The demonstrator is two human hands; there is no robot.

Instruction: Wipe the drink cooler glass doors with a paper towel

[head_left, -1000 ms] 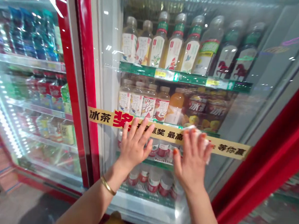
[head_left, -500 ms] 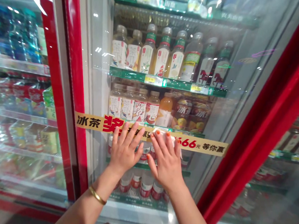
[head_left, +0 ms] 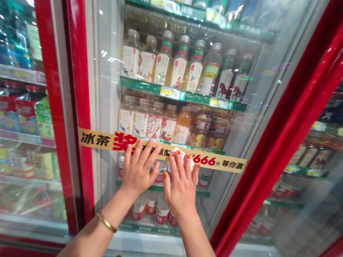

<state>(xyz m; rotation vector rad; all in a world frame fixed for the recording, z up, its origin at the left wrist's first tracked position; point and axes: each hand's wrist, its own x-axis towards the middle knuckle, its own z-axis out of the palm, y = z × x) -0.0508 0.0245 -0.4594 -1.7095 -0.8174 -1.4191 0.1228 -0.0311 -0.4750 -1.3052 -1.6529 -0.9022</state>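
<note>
My left hand (head_left: 138, 173) rests flat against the glass door (head_left: 104, 102), its fingers spread over the tan strip with black and red lettering (head_left: 97, 139). A gold bangle (head_left: 106, 222) circles the left wrist. Close beside it on the right, my right hand (head_left: 181, 182), with orange nails, lies with fingers stretched out on the same door. Beneath those fingers is a white cloth or tissue (head_left: 192, 164), pressed to the glass at the strip and mostly covered by the hand. Both thumbs point inward, with a small gap between the hands.
Behind the glass, bottled drinks (head_left: 178, 69) line shelves with green edges (head_left: 150, 85). Red door frames stand at left (head_left: 77, 62) and right (head_left: 277, 138). More drinks (head_left: 32, 102) show in the cooler to the left, and others (head_left: 310, 157) to the right.
The view has turned slightly right, so the cooler appears further left. My right hand and the cloth have shifted a little down on the strip, uncovering the red digits. My left hand stays on the glass.
</note>
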